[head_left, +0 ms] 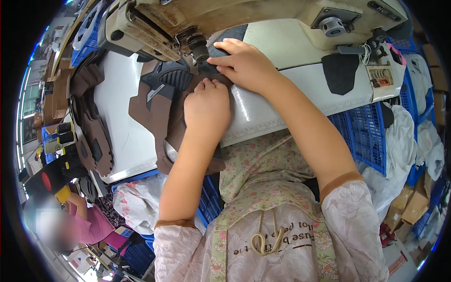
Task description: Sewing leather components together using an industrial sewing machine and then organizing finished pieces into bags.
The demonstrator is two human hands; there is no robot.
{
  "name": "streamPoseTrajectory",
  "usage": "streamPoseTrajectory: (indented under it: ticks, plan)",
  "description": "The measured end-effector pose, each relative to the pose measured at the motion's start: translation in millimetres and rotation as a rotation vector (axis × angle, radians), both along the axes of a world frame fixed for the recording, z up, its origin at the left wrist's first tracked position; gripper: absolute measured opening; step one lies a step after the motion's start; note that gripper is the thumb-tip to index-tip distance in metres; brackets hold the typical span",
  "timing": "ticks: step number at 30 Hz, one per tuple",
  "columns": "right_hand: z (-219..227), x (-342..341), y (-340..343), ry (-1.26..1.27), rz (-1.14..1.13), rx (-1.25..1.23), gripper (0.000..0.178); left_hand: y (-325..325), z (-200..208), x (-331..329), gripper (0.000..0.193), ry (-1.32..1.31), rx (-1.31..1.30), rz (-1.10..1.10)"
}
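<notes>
A brown shoe upper [143, 110] with dark ribbed parts and a small light label lies under the sewing machine head [199, 49], its lower end hanging over the table's front edge. My left hand [207, 105] has its fingers curled on the upper, just in front of the needle area. To the right of the machine head, my right hand [249, 66] rests with its fingers stretched out and apart over the dark part of the work. Its fingertips are close to the presser area. The needle itself is hard to make out.
Several brown shoe pieces [91, 131] are stacked along the white table's left end. A black cut piece [339, 74] lies to the right, near a small box [380, 77]. Blue crates [364, 136] with white bags stand below right. Another person [89, 221] sits at lower left.
</notes>
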State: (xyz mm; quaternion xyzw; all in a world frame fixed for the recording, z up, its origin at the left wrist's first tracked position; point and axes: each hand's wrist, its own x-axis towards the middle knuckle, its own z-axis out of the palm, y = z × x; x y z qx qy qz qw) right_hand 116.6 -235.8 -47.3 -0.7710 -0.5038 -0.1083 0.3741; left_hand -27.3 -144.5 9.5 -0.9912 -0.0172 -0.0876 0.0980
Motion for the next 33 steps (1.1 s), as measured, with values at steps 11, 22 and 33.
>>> streamPoseTrajectory:
  ticks: [11, 22, 33]
  plan:
    - [0.9, -3.9, 2.0, -0.074, -0.048, -0.011, 0.021, 11.0, -1.7, 5.5, 0.02, -0.054, 0.101, -0.203]
    - [2.5, -3.8, 2.0, -0.041, -0.039, -0.035, 0.023, 9.4, -8.4, 6.2, 0.014, -0.145, 0.086, -0.208]
    - [6.0, 0.3, 0.3, -0.059, -0.024, -0.105, 0.024, 2.5, -6.9, 6.0, 0.014, -0.056, 0.036, -0.11]
